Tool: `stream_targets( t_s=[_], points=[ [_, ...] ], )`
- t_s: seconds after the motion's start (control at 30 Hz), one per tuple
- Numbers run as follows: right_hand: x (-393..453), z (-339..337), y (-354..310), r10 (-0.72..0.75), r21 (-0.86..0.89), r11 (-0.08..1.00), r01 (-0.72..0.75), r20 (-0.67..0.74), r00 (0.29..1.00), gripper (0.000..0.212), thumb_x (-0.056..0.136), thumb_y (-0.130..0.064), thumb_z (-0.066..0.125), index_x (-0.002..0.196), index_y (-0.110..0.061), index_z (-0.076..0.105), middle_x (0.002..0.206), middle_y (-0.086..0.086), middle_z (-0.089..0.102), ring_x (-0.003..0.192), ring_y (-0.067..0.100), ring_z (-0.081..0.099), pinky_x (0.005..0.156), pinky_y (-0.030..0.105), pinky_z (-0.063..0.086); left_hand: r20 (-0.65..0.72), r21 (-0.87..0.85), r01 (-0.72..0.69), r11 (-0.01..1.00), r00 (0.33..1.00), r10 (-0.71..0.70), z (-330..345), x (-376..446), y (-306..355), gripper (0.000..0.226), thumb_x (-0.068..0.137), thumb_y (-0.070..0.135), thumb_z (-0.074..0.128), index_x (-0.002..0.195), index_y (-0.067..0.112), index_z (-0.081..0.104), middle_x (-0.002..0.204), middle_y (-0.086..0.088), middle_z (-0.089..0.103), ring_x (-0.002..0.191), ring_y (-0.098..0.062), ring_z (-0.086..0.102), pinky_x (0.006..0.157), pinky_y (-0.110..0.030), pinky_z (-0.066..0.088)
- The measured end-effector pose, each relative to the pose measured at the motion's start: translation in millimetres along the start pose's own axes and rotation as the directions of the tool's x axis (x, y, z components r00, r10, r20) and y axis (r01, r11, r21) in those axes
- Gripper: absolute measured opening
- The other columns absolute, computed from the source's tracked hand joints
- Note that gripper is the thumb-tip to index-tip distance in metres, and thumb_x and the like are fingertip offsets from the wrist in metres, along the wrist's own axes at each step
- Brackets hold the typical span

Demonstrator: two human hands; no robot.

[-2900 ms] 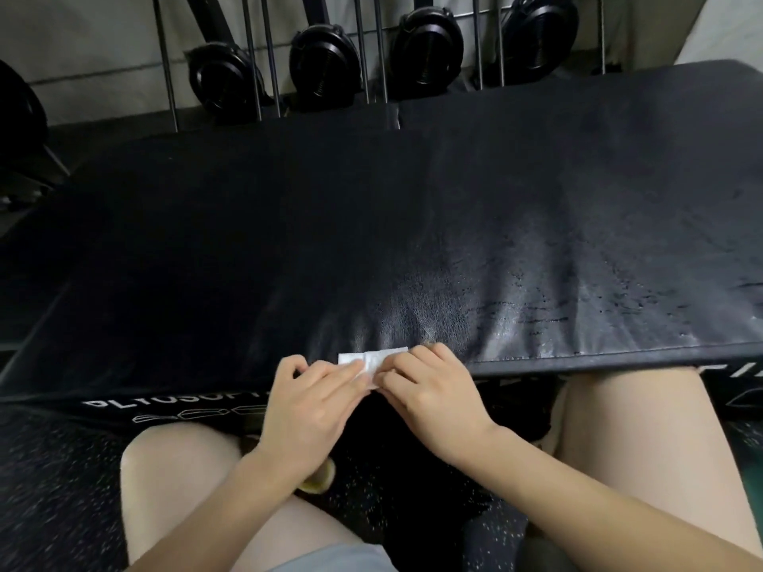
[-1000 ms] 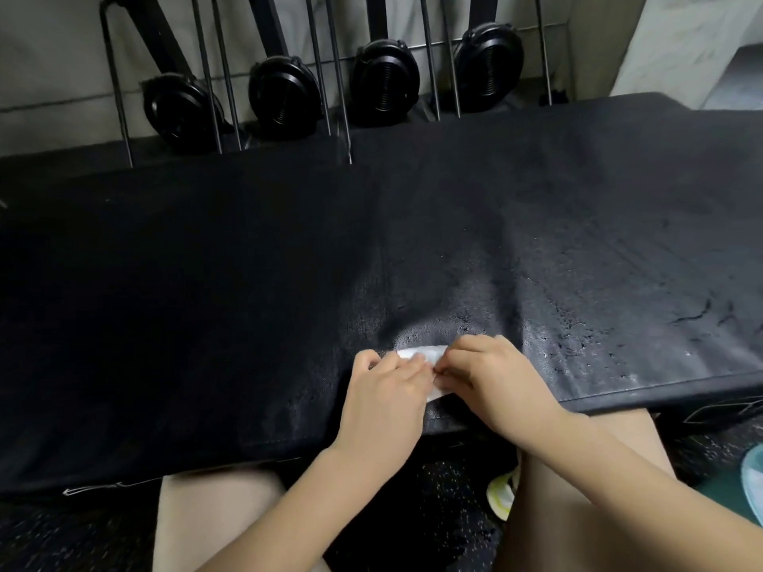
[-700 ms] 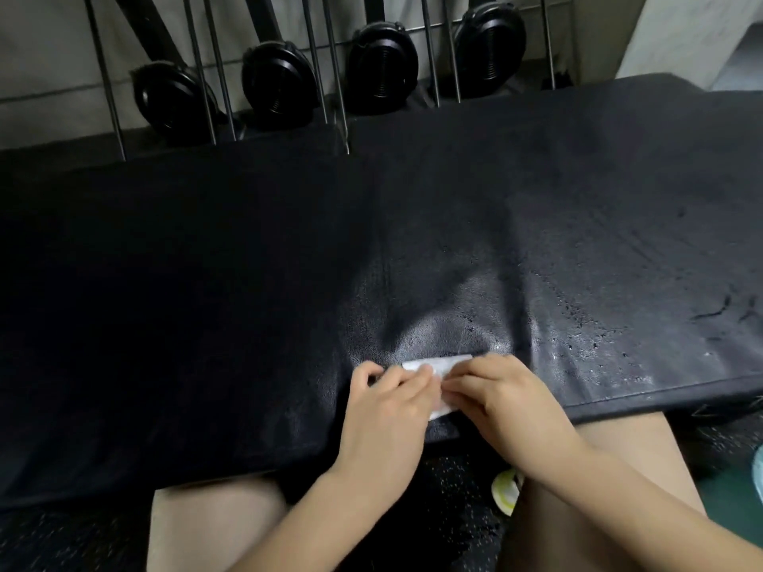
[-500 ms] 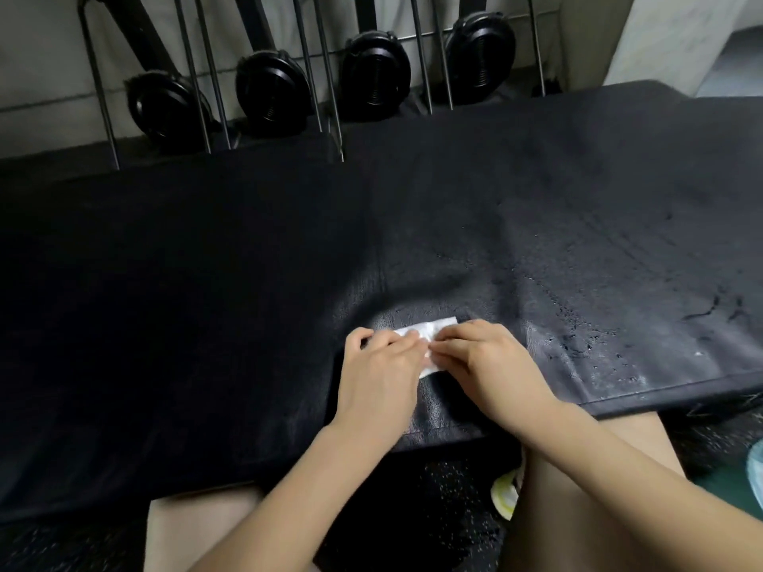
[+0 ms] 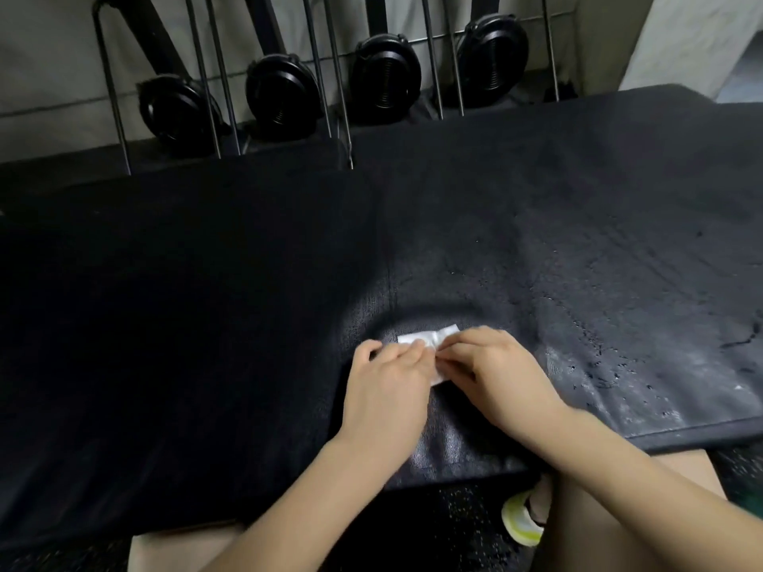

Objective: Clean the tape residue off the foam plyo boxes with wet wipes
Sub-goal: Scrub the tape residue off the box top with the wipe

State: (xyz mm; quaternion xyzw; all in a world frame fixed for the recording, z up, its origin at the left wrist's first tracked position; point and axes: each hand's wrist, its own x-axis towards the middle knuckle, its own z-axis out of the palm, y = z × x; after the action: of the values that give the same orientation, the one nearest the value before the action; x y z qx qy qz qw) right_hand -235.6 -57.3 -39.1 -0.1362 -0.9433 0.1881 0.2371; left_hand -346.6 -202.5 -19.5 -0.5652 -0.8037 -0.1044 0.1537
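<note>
wet wipe [image 5: 427,338] mostly hidden under hands, plyo box [image 5: 206,324] cut off both sides

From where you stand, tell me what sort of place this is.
Most likely a gym or training room. A large black padded foam plyo box fills the view, round black weight plates stand in a metal rod rack against the wall, and the dark speckled rubber floor suits a workout space.

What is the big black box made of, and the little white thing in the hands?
Black box: probably foam under leather-like vinyl; it shines, dents softly and shows cracked, flaking patches. White wipe: thin, soft cloth-like sheet, folded and crumpled, likely damp.
</note>
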Motion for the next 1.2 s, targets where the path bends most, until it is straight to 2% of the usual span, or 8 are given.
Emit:
stream_targets(
  t_s=[0.27, 0.4, 0.57, 0.7, 0.8, 0.97, 1.07, 1.2],
  points=[
    [23.9, 3.4, 6.8, 0.005, 0.022, 1.0, -0.004, -0.042, 0.999, 0.005, 0.086, -0.023, 0.079, 0.09, -0.021, 0.078, 0.097, -0.01, 0.073, 0.087, 0.02, 0.067, 0.077, 0.04, 0.056, 0.03, -0.05, 0.062, 0.997, 0.998, -0.061, 2.4, 22.0, -14.8, 0.03, 0.096, 0.029, 0.042, 0.106, 0.027, 0.07, 0.099, 0.012, 0.07, 0.086, -0.015, 0.06, 0.079, -0.036, 0.043],
    [-6.9, -9.3, -5.5, -0.042, -0.013, 0.999, 0.041, -0.017, 0.999, 0.012, 0.088, -0.034, 0.069, 0.089, -0.025, 0.077, 0.094, -0.014, 0.07, 0.082, 0.016, 0.065, 0.074, 0.034, 0.051, 0.099, -0.089, 0.027, 0.996, 0.995, -0.018, -8.6, -2.9, -0.3, 0.025, 0.099, 0.03, 0.039, 0.103, 0.029, 0.064, 0.095, 0.013, 0.064, 0.085, -0.013, 0.056, 0.08, -0.037, 0.045],
    [-3.5, -8.7, -1.1, -0.057, -0.007, 0.998, 0.057, 0.036, 0.998, 0.018, 0.09, -0.04, 0.063, 0.089, -0.027, 0.077, 0.094, -0.016, 0.069, 0.083, 0.014, 0.065, 0.075, 0.034, 0.051, 0.067, -0.074, -0.022, 0.997, 0.997, 0.027, -6.7, -0.2, -5.5, 0.018, 0.095, 0.03, 0.047, 0.097, 0.03, 0.065, 0.094, 0.014, 0.065, 0.084, -0.011, 0.059, 0.082, -0.036, 0.042],
    [46.9, -2.4, 17.2, 0.003, 0.025, 1.0, -0.006, 0.095, 0.995, 0.008, 0.083, -0.03, 0.078, 0.089, -0.025, 0.076, 0.09, -0.009, 0.07, 0.082, 0.02, 0.066, 0.075, 0.035, 0.055, 0.088, -0.015, -0.04, 0.999, 0.995, 0.041, 2.7, 42.8, -31.4, 0.023, 0.093, 0.029, 0.043, 0.092, 0.028, 0.066, 0.084, 0.013, 0.065, 0.077, -0.014, 0.058, 0.078, -0.036, 0.044],
    [88.5, 6.1, 36.1, 0.059, 0.058, 0.996, -0.065, 0.099, 0.993, 0.01, 0.083, -0.027, 0.081, 0.091, -0.022, 0.077, 0.091, -0.006, 0.071, 0.087, 0.02, 0.066, 0.08, 0.034, 0.054, 0.138, 0.006, -0.012, 1.0, 0.99, 0.011, 17.2, 80.4, -56.4, 0.017, 0.097, 0.032, 0.052, 0.1, 0.028, 0.069, 0.088, 0.011, 0.067, 0.084, -0.017, 0.06, 0.081, -0.039, 0.044],
    [117.5, 13.9, 48.6, 0.064, 0.072, 0.995, -0.07, 0.076, 0.995, 0.01, 0.083, -0.027, 0.081, 0.092, -0.022, 0.079, 0.092, -0.005, 0.072, 0.087, 0.02, 0.067, 0.081, 0.033, 0.053, 0.237, 0.032, -0.009, 0.999, 0.971, 0.001, 32.3, 110.8, -82.0, 0.037, 0.102, 0.044, 0.03, 0.116, 0.034, 0.063, 0.096, 0.013, 0.068, 0.091, -0.014, 0.055, 0.087, -0.036, 0.038],
    [103.4, 6.4, 42.5, 0.008, 0.064, 0.998, -0.013, 0.077, 0.997, 0.007, 0.083, -0.033, 0.079, 0.088, -0.028, 0.078, 0.086, -0.009, 0.07, 0.079, 0.015, 0.065, 0.073, 0.03, 0.05, 0.251, -0.025, -0.041, 0.999, 0.967, 0.046, 19.2, 101.5, -76.0, 0.051, 0.095, 0.046, 0.018, 0.103, 0.03, 0.066, 0.081, 0.01, 0.065, 0.08, -0.016, 0.054, 0.08, -0.04, 0.043],
    [78.8, -6.5, 35.6, -0.026, 0.078, 0.997, 0.014, 0.158, 0.987, 0.016, 0.086, -0.045, 0.068, 0.087, -0.031, 0.076, 0.081, -0.014, 0.066, 0.074, 0.004, 0.061, 0.07, 0.019, 0.044, 0.185, -0.076, -0.112, 0.991, 0.975, 0.124, 5.9, 77.3, -61.8, 0.04, 0.096, 0.042, 0.03, 0.093, 0.029, 0.067, 0.079, 0.013, 0.065, 0.073, -0.015, 0.055, 0.074, -0.039, 0.046]
  ],
)
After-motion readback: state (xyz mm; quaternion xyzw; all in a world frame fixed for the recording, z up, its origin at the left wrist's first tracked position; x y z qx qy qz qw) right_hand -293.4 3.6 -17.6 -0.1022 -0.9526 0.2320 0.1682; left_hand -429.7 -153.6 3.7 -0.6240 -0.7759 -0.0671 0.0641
